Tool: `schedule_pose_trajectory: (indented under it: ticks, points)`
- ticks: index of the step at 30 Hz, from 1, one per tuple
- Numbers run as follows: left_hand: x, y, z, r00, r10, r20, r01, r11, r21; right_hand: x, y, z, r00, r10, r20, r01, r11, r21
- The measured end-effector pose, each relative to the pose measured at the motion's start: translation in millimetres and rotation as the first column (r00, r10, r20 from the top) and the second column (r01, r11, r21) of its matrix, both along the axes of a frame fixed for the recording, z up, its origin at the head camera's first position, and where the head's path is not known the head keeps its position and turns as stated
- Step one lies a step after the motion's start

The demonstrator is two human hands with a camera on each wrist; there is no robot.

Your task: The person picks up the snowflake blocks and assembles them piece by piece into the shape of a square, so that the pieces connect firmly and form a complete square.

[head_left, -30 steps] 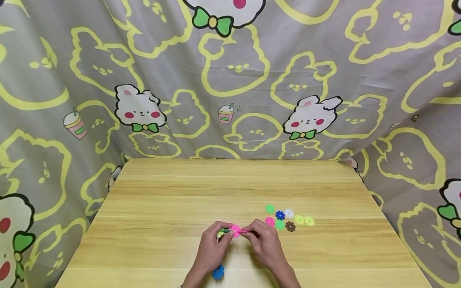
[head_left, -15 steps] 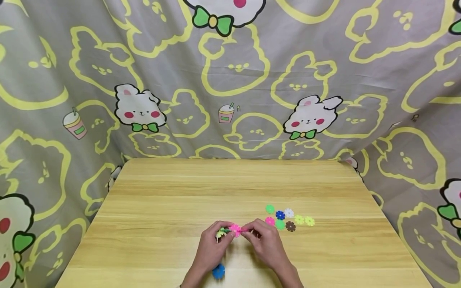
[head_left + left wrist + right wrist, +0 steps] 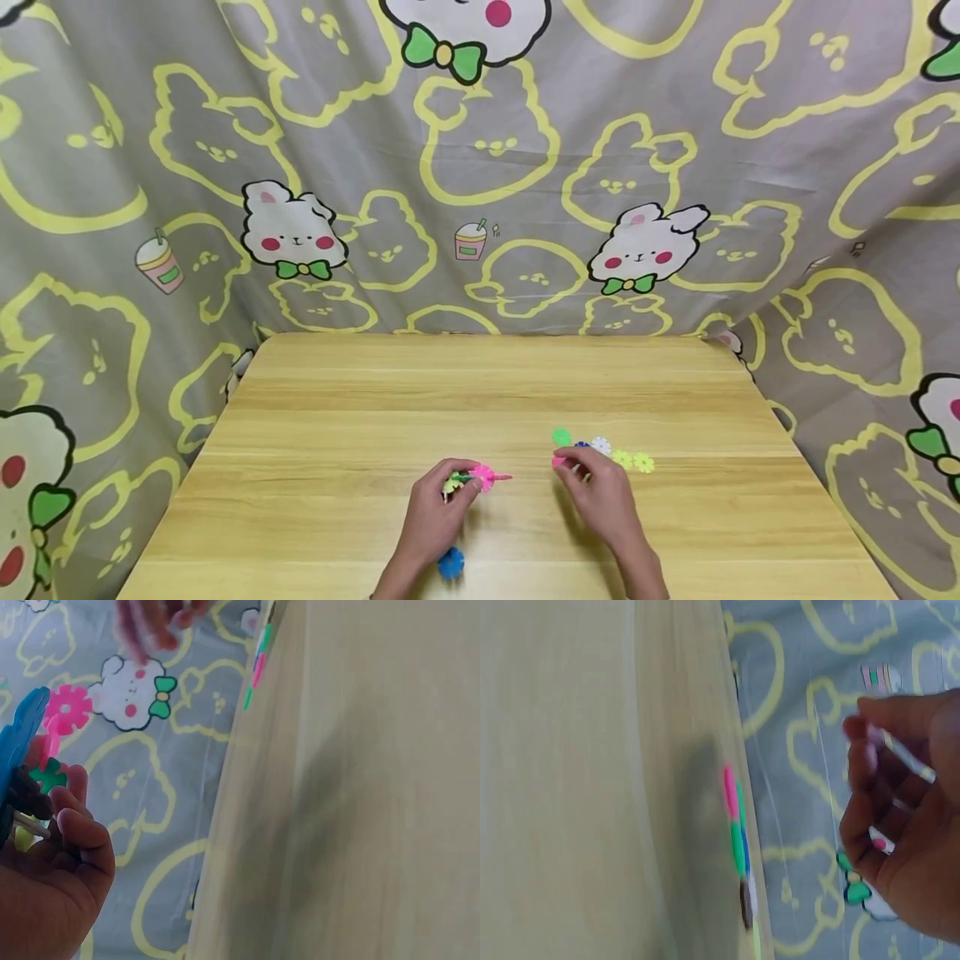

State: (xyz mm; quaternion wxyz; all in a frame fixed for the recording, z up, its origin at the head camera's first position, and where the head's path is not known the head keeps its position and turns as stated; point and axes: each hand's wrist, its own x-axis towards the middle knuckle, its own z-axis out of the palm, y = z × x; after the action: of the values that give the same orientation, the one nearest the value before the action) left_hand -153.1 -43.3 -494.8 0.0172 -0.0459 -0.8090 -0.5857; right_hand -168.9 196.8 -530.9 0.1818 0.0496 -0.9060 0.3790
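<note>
The left grip (image 3: 438, 508) is holding linked discs (image 3: 482, 477); the right grip (image 3: 602, 496) is hovering, narrow; worktop (image 3: 390, 392) is stretching beyond to its mid-frame edge.

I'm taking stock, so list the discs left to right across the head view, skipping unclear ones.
Bright blue disc, pink disc in the left hand, green disc, dark blue disc, white disc, first yellow disc, second yellow disc.

Head view: R hand (image 3: 600, 492) covers most of pink disc (image 3: 557, 461) & dk blue disc (image 3: 581, 446); L hand (image 3: 438, 510) hides pt of joined pcs (image 3: 483, 477). Surface (image 3: 300, 517) cropped at 6 o'clock. L wrist: blue disc (image 3: 22, 735) cut off at 9 o'clock, R hand blurred, cropped at 12. R wrist: edge-on discs (image 3: 738, 844) blurry.
</note>
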Motion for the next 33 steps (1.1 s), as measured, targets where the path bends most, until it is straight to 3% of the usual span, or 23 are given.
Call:
schedule_pose_trajectory:
  ticks: [2, 6, 11, 16, 19, 25, 30, 32, 33]
  points:
    - [0.5, -0.7, 3.2, 1.000, 0.005, -0.005, -0.005, 1.000, 0.002, -1.3, 11, -0.2, 0.990, -0.104, 0.100, 0.100, 0.994, 0.038]
    - [1.1, -1.5, 5.4, 1.000, 0.012, -0.016, -0.012, 1.000, 0.012, -1.2, 32, -1.5, 0.931, -0.228, 0.285, 0.194, 0.971, 0.141]
    - [1.4, -2.2, 4.2, 1.000, 0.009, -0.008, -0.009, 1.000, 0.014, 0.9, 45, -3.5, 0.877, -0.233, 0.421, 0.157, 0.966, 0.207]
    - [2.0, -2.6, 4.4, 1.000, 0.008, -0.008, -0.008, 1.000, 0.011, 3.0, 48, -7.6, 0.841, -0.206, 0.500, 0.102, 0.968, 0.228]
    - [1.9, -3.0, 4.6, 1.000, 0.003, -0.003, -0.003, 1.000, 0.014, 3.1, 48, -9.7, 0.836, -0.199, 0.511, 0.088, 0.968, 0.233]
    - [0.8, -3.3, 2.0, 1.000, -0.010, 0.016, 0.010, 1.000, 0.023, 1.0, 50, -11.3, 0.851, -0.199, 0.485, 0.091, 0.967, 0.237]
    - [-6.2, -5.6, -21.8, 1.000, -0.018, -0.013, 0.018, 1.000, 0.010, 0.9, 51, -9.8, 0.842, -0.208, 0.498, 0.118, 0.971, 0.205]
    - [-7.5, -5.4, -26.5, 1.000, -0.017, -0.022, 0.017, 1.000, 0.008, 1.6, 52, -8.9, 0.838, -0.212, 0.502, 0.123, 0.971, 0.205]
    - [-6.4, -4.5, -23.5, 1.000, -0.015, -0.015, 0.015, 1.000, 0.012, 2.2, 52, -8.2, 0.836, -0.214, 0.506, 0.122, 0.970, 0.209]
